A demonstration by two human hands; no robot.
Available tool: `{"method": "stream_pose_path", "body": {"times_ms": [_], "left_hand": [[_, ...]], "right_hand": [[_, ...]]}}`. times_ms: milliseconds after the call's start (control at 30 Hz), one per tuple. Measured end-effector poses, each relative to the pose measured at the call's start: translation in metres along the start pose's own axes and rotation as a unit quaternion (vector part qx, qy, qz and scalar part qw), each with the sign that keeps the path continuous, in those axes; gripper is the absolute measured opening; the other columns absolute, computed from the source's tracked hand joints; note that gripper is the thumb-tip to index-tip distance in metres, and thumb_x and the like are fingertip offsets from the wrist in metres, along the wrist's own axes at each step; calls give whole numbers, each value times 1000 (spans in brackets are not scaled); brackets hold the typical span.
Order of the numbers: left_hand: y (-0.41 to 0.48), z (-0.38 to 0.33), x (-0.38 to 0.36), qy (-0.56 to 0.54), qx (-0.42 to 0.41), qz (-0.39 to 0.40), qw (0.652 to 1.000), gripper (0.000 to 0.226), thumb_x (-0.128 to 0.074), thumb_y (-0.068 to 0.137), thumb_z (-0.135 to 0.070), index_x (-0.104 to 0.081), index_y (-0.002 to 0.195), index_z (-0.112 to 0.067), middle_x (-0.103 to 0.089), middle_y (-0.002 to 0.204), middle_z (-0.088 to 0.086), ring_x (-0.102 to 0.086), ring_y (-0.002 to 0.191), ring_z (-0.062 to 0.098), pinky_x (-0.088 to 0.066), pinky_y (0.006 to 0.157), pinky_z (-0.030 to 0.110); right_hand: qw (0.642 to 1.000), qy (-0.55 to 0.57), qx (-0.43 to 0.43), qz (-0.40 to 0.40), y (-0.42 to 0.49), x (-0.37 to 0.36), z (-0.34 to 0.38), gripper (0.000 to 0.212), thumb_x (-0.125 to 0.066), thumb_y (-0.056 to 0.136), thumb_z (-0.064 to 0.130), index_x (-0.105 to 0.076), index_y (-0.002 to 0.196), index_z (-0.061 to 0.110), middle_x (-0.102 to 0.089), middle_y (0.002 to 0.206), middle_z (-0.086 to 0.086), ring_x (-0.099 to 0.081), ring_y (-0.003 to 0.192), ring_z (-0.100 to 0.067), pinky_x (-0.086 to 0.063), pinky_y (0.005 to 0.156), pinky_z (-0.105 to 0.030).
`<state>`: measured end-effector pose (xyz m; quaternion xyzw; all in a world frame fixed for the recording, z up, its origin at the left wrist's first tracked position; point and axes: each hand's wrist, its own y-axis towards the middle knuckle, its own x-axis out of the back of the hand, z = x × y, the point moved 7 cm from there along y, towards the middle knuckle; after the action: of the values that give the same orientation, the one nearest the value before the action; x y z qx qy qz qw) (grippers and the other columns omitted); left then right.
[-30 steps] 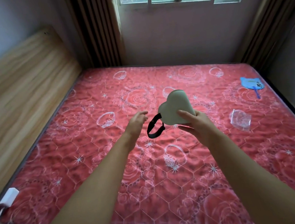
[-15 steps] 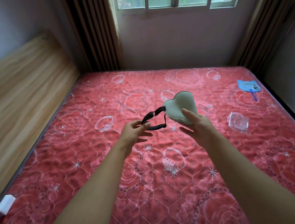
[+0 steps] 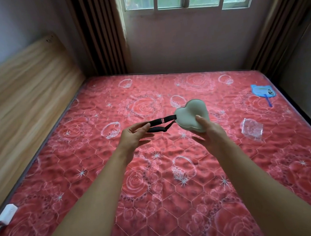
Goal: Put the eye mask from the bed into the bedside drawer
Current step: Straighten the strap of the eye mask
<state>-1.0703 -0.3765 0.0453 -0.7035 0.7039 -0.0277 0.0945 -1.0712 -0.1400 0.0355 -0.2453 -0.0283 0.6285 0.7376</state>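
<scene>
The eye mask is a pale grey-green padded piece, folded into a heart shape, held above the red bed. My right hand grips its lower right side with the thumb on top. Its black strap stretches out to the left in a loop. My left hand pinches the end of that strap between fingers and thumb. No bedside drawer is in view.
A wooden headboard runs along the left. A blue hand fan and a clear plastic bag lie on the bed's right side. A white plug with cable sits at the near left corner. Curtains and a window stand behind.
My left hand has taken hold of the black strap and pulled it out to the left. The mask in my right hand has tilted flatter.
</scene>
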Motion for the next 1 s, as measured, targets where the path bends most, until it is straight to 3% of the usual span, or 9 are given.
{"method": "stream_pose_path", "body": {"times_ms": [233, 367, 500, 767, 1000], "left_hand": [[1, -1, 10, 20, -12, -45, 999, 21, -64, 81, -15, -65, 100, -4, -73, 61, -2, -67, 53, 13, -55, 51, 20], [0, -2, 18, -12, -28, -83, 996, 11, -64, 81, -17, -69, 91, -14, -74, 62, -5, -70, 59, 14, -55, 54, 20], [-3, -4, 25, -40, -36, -118, 992, 3, -66, 79, -13, -69, 79, -13, -73, 57, -4, -69, 53, 11, -54, 49, 17], [-9, -14, 29, -6, -37, -61, 997, 10, -72, 70, -7, -69, 80, -7, -69, 79, 10, -70, 64, 17, -59, 56, 22], [-17, -19, 37, 30, -44, -62, 997, 12, -73, 68, -5, -67, 78, -6, -67, 78, 14, -69, 59, 15, -58, 55, 21]], "right_hand": [[1000, 3, 9, -12, -3, -4, 2, 10, -58, 86, 24, -55, 84, 15, -61, 85, -4, -60, 80, -17, -47, 81, -36], [1000, 2, 17, -13, -5, -7, 0, 8, -58, 86, 21, -55, 82, 15, -61, 83, -4, -59, 79, -18, -48, 75, -32], [1000, 9, 17, -18, -6, -13, -1, 8, -57, 86, 19, -55, 81, 13, -60, 82, -5, -59, 77, -18, -48, 72, -32], [999, 27, 10, -34, -2, -17, -2, 11, -58, 86, 18, -54, 87, 8, -60, 84, -7, -60, 78, -20, -50, 75, -33], [999, 30, 11, -33, -2, -24, -3, 9, -58, 85, 17, -54, 80, 12, -60, 80, -6, -60, 72, -18, -51, 70, -32]]}}
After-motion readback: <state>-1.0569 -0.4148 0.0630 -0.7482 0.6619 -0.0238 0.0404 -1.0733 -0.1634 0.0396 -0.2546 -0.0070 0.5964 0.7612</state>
